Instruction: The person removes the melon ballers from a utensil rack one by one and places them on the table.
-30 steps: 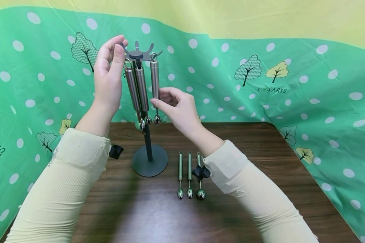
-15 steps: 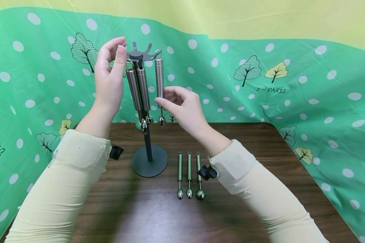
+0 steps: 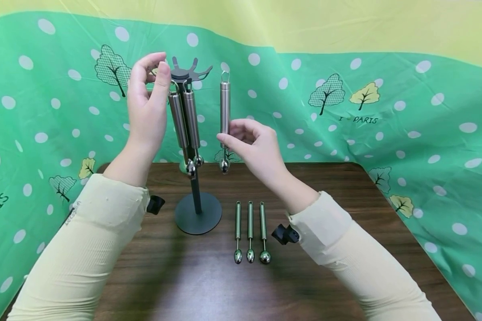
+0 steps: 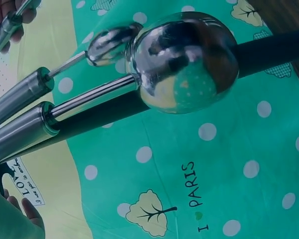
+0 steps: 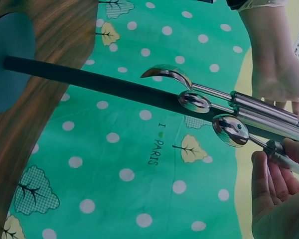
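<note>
My right hand point(image 3: 257, 145) pinches a steel melon baller point(image 3: 225, 104) by the lower handle, its scoop down and its top loop free of any hook. It hangs in the air right of a dark rack point(image 3: 197, 196) with a ring of upturned hooks. My left hand point(image 3: 146, 100) is raised at the left of the rack's top, thumb and fingers curled about a hook that they mostly hide. Two more melon ballers, a left one point(image 3: 177, 120) and a right one point(image 3: 191, 118), hang from the rack. The right wrist view shows the held scoop point(image 5: 230, 130) close to them.
Three melon ballers lie side by side on the wooden table point(image 3: 305, 276): a left one point(image 3: 238, 223), a middle one point(image 3: 250, 223) and a right one point(image 3: 263, 223). A green dotted cloth point(image 3: 289, 98) surrounds the table's back and sides.
My right hand has drawn the melon baller off its hook and moved it right, away from the rack. The rack's top has turned slightly; my left hand stays beside it.
</note>
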`<state>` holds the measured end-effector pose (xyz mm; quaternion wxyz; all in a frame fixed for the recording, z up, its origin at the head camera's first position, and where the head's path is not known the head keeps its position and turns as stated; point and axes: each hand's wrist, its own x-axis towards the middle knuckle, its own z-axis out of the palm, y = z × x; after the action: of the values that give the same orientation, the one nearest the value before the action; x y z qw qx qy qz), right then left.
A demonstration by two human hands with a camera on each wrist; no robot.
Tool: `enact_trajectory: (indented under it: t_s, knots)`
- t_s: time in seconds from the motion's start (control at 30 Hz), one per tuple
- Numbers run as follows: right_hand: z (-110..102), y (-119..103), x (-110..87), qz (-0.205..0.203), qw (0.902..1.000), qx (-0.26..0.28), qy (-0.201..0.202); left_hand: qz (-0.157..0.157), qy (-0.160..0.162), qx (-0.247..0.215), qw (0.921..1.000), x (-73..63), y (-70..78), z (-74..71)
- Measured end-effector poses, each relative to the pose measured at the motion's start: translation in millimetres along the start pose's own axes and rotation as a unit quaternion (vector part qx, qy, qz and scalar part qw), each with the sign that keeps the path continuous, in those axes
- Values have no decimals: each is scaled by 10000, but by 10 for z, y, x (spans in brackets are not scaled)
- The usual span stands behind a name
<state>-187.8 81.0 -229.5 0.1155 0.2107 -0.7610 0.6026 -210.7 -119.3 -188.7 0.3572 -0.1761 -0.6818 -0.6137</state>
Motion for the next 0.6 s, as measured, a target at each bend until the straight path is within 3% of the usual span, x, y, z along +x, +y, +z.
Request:
enact_trajectory:
  t_s: [0.13,0.37,0.6]
  knots:
    - [-49,24,-38,38,10000,-12,32,56,52,64,10000,-3,-3,18]
    - [-137,77,-127,233,9996,-149,113,-293,82,513,9982,-23,55,35]
    - [-227,150,-238,454,9986,-257,90,-277,258,678,9970,-25,65,83]
